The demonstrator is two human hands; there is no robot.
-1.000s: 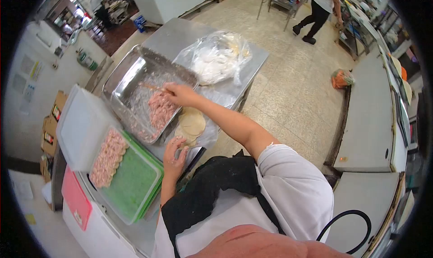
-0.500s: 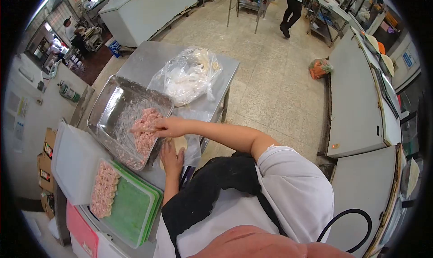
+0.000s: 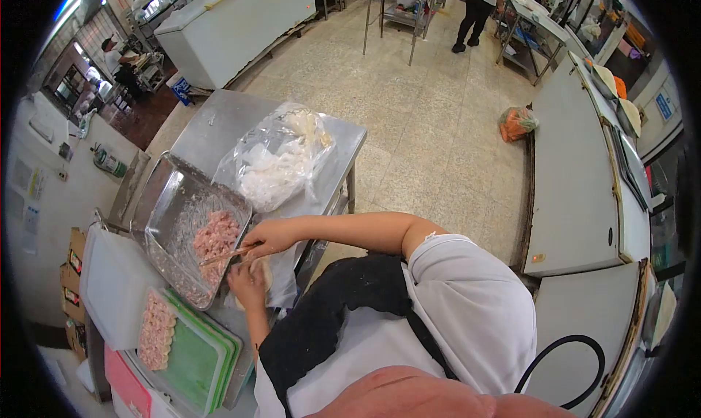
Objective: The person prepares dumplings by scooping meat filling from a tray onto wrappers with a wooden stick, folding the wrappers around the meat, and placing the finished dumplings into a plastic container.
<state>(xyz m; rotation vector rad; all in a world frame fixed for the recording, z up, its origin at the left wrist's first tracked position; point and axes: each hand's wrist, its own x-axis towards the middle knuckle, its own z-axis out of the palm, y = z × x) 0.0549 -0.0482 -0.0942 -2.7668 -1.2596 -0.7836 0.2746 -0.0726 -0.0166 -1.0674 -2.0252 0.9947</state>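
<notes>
My right hand (image 3: 267,237) is closed around a thin stick-like tool (image 3: 225,257), which reaches left over the near rim of the metal pan. Pinkish ground meat (image 3: 216,234) is heaped at that side of the deep metal pan (image 3: 162,221), with smears across its floor. Just below, my left hand (image 3: 249,285) lies over pale flat dough (image 3: 264,273) beside the pan, its fingers apart. Whether it pinches a piece of dough is hard to see. A green tray (image 3: 198,359) to the lower left carries rows of meat-filled dough pieces (image 3: 157,329).
Behind the pan, a clear plastic bag (image 3: 281,162) with white contents rests on the steel table (image 3: 219,115). A translucent lid (image 3: 113,279) leans beside the green tray. White chest freezers (image 3: 577,177) line the right. Another person (image 3: 478,13) stands at the back.
My right hand has come back from the meat to the pan's rim, and the stick-like tool now shows in it. My left hand has shifted on the dough. The view has turned slightly.
</notes>
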